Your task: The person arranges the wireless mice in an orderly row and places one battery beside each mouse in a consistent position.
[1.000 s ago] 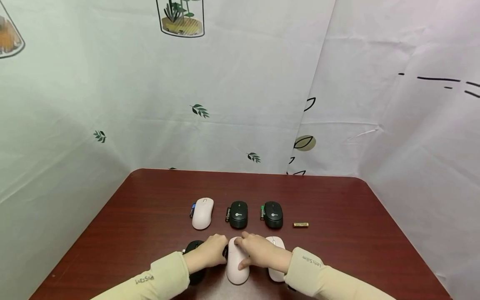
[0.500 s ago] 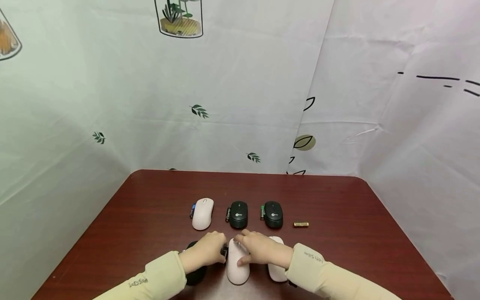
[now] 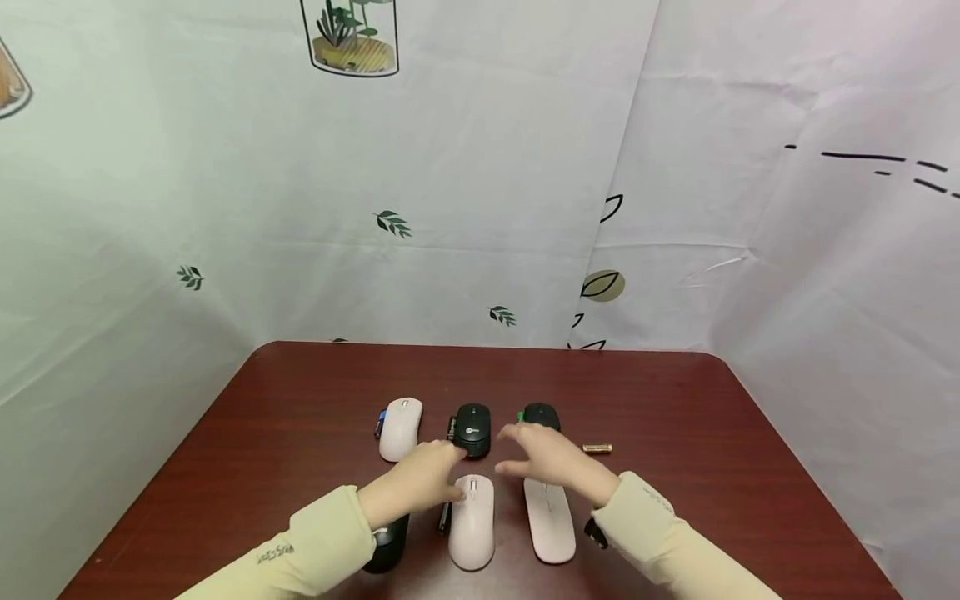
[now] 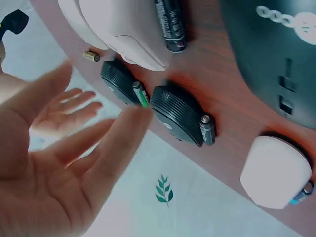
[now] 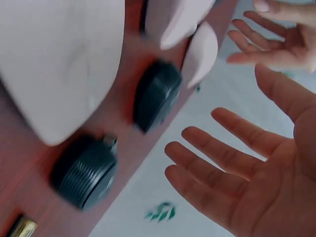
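My left hand (image 3: 422,477) hovers over the front row with fingers loosely extended, holding nothing. Below it lie a white mouse (image 3: 472,533) and a black mouse (image 3: 388,546), partly hidden by the hand and sleeve. A black battery (image 4: 170,24) lies alongside that white mouse. My right hand (image 3: 553,457) is raised above a second white mouse (image 3: 551,529), its fingers spread and free. Behind it, a black mouse (image 3: 542,415) is partly covered in the head view. In the right wrist view, both palms, including the left hand (image 5: 284,42), hold nothing.
In the back row sit a white mouse (image 3: 401,429) with a blue-ended battery (image 3: 381,422) and a black mouse (image 3: 472,429) with a dark battery (image 3: 452,427). A green battery (image 4: 140,94) adjoins the other black mouse. A gold battery (image 3: 597,448) lies at right on the red-brown table (image 3: 675,500).
Both hands have left the middle white mouse and the battery at its side, rising and opening. The right hand has moved rightward and farther from the body. Mouse and battery stay lying side by side.
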The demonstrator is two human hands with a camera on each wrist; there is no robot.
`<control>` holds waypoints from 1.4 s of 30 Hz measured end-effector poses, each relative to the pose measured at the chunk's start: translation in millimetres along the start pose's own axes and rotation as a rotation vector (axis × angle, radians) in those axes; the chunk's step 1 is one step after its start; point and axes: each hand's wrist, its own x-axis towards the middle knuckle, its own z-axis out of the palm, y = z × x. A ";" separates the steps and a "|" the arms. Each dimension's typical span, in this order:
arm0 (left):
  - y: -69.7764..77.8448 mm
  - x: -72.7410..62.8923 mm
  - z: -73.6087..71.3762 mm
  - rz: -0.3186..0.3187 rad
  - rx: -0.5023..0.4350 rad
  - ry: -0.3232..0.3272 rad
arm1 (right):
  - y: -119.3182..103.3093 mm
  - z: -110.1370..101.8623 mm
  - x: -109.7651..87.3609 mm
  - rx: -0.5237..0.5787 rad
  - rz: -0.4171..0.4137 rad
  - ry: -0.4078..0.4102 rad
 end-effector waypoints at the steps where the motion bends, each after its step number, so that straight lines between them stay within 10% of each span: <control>1: 1.0 3.3 0.4 -0.005 -0.014 0.016 | 4.3 -2.7 0.2 0.019 0.019 0.024; 12: 20.2 35.9 3.1 0.031 -0.218 0.120 | 51.4 -16.1 -7.5 0.126 0.244 0.245; 27: 37.3 83.7 28.6 0.153 -0.269 0.196 | 102.1 -28.3 -22.2 0.105 0.265 0.354; 42: 72.8 121.4 41.6 0.309 -0.098 0.104 | 151.5 -29.2 -31.7 0.076 0.313 0.343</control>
